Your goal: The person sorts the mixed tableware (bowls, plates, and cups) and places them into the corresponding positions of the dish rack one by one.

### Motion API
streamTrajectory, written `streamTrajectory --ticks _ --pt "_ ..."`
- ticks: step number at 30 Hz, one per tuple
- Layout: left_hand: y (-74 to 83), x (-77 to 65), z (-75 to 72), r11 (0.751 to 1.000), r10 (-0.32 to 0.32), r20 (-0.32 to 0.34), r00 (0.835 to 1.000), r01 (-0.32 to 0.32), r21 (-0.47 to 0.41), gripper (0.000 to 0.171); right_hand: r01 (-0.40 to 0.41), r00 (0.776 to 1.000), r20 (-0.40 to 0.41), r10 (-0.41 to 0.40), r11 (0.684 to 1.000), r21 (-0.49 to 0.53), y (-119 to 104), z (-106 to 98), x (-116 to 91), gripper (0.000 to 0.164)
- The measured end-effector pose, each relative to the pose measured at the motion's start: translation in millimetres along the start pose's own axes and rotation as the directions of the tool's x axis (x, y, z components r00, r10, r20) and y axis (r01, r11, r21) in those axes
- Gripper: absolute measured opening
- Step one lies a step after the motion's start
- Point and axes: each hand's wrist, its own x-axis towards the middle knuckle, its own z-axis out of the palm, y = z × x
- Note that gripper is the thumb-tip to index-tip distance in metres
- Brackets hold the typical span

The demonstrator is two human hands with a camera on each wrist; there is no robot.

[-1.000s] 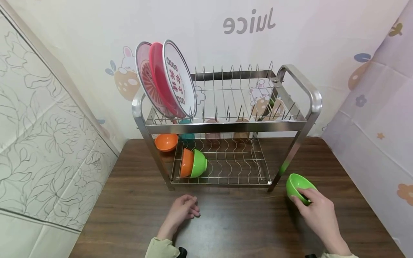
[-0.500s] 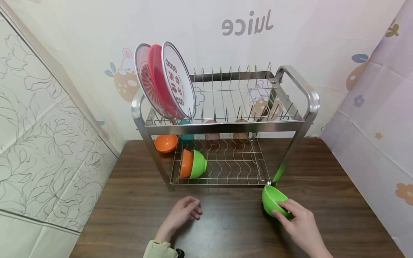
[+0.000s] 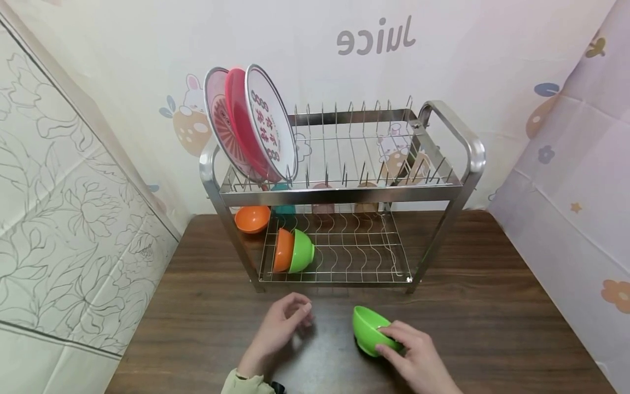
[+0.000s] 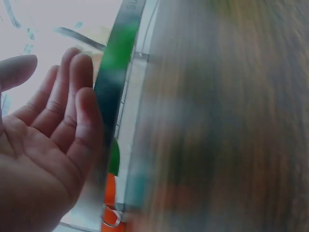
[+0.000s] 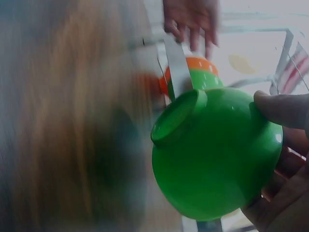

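Note:
In the head view my right hand [image 3: 413,355] pinches the rim of a green bowl [image 3: 370,334], thumb on one side and fingers on the other. The bowl tilts over the table in front of the rack. Its rounded underside and foot ring face the camera in the right wrist view, where the same green bowl [image 5: 217,154] fills the middle. My left hand [image 3: 280,328] is to the left of the bowl, apart from it, with loosely bent fingers and nothing held. The left wrist view shows that left hand's bare palm [image 4: 43,150] turned upward.
A two-tier metal dish rack [image 3: 339,194] stands behind both hands. Several plates [image 3: 270,123] lean at its upper left. On the lower tier an orange bowl [image 3: 283,250] and a green bowl [image 3: 302,251] stand on edge; another orange bowl [image 3: 253,219] and several cups [image 3: 323,208] are behind.
My right hand has carried the green bowl leftward from the right of the rack to its front middle. My left hand has lifted slightly and shifted a little to the right.

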Motion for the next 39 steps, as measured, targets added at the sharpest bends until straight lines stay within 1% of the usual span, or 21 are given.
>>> streamTrajectory --ticks 2,4,6,8,11,14,15,16,18,20,21,22,23,24,27,30,31,34,35,37,39 --pt "5.7 -1.8 2.9 0.999 0.044 0.007 0.999 -0.044 -0.020 0.024 0.020 0.999 0.043 -0.022 0.999 0.050 -3.0 8.3 -0.4 0.039" --pt "11.1 -3.7 6.6 0.995 0.098 0.022 0.995 -0.097 -0.012 0.020 0.038 0.996 0.082 -0.046 0.995 0.095 -5.9 14.7 -0.7 0.037" --pt "15.4 -5.4 11.3 0.987 0.157 0.044 0.987 -0.158 0.025 0.015 0.056 0.992 0.106 -0.071 0.989 0.139 -8.2 19.5 -0.4 0.036" --pt "18.2 -6.5 16.4 0.972 0.225 0.073 0.972 -0.229 0.056 0.011 0.072 0.987 0.127 -0.096 0.981 0.182 -9.5 22.3 0.4 0.034" --pt "21.7 -8.0 22.9 0.942 0.302 0.121 0.946 -0.316 0.113 0.007 0.098 0.980 0.147 -0.136 0.966 0.238 -9.4 23.6 2.2 0.032" --pt "23.4 -10.4 26.8 0.917 0.351 0.193 0.916 -0.378 0.125 0.007 0.099 0.973 0.171 -0.153 0.953 0.287 -8.9 22.4 4.4 0.034" --pt "23.1 -11.3 28.2 0.906 0.372 0.219 0.902 -0.404 0.124 0.007 0.100 0.971 0.177 -0.160 0.946 0.308 -8.5 21.7 5.2 0.035" --pt "22.7 -12.2 29.5 0.902 0.381 0.245 0.892 -0.417 0.115 0.007 0.086 0.970 0.189 -0.154 0.942 0.323 -8.6 20.5 5.7 0.036" --pt "20.8 -13.6 32.3 0.878 0.423 0.290 0.859 -0.467 0.105 0.008 0.057 0.968 0.208 -0.139 0.932 0.358 -8.2 17.0 6.6 0.038" --pt "19.6 -14.0 34.8 0.852 0.465 0.316 0.827 -0.515 0.097 0.008 0.032 0.967 0.221 -0.129 0.918 0.396 -6.2 12.8 7.0 0.040" --pt "19.6 -14.1 35.5 0.843 0.477 0.322 0.818 -0.530 0.098 0.008 0.005 0.966 0.230 -0.114 0.905 0.425 -5.5 10.3 7.1 0.041" --pt "20.1 -14.3 35.5 0.840 0.479 0.329 0.814 -0.534 0.097 0.007 -0.015 0.966 0.235 -0.103 0.891 0.453 -4.4 8.0 7.0 0.041" --pt "20.4 -14.5 35.3 0.830 0.489 0.334 0.806 -0.547 0.104 0.007 -0.023 0.967 0.232 -0.104 0.873 0.488 -3.0 6.2 7.2 0.042" --pt "21.4 -15.0 34.8 0.831 0.485 0.343 0.805 -0.546 0.106 0.007 -0.032 0.968 0.229 -0.102 0.855 0.518 -1.7 4.6 7.3 0.043" --pt "23.5 -17.2 32.8 0.865 0.426 0.383 0.819 -0.493 0.091 0.005 -0.052 0.972 0.212 -0.101 0.787 0.614 1.1 2.3 7.7 0.044" --pt "25.9 -19.2 32.3 0.896 0.370 0.449 0.813 -0.440 0.060 0.008 -0.061 0.976 0.197 -0.097 0.741 0.669 2.6 2.0 8.2 0.044" --pt "26.7 -19.6 32.4 0.898 0.362 0.473 0.803 -0.436 0.053 0.010 -0.068 0.976 0.195 -0.093 0.727 0.683 2.8 2.0 8.3 0.044" --pt "29.6 -20.3 32.7 0.883 0.365 0.541 0.758 -0.467 0.058 0.012 -0.097 0.977 0.201 -0.065 0.707 0.700 2.6 1.8 8.6 0.042" --pt "30.7 -20.3 32.7 0.874 0.368 0.560 0.742 -0.481 0.064 0.012 -0.112 0.977 0.206 -0.049 0.707 0.699 2.3 1.4 8.5 0.040" --pt "32.5 -20.1 32.9 0.848 0.382 0.594 0.708 -0.524 0.079 0.011 -0.144 0.977 0.214 -0.007 0.718 0.681 1.5 0.5 7.8 0.037" --pt "34.4 -19.9 32.9 0.840 0.379 0.614 0.692 -0.536 0.086 0.009 -0.187 0.973 0.225 0.046 0.729 0.659 1.1 -0.2 6.4 0.033"
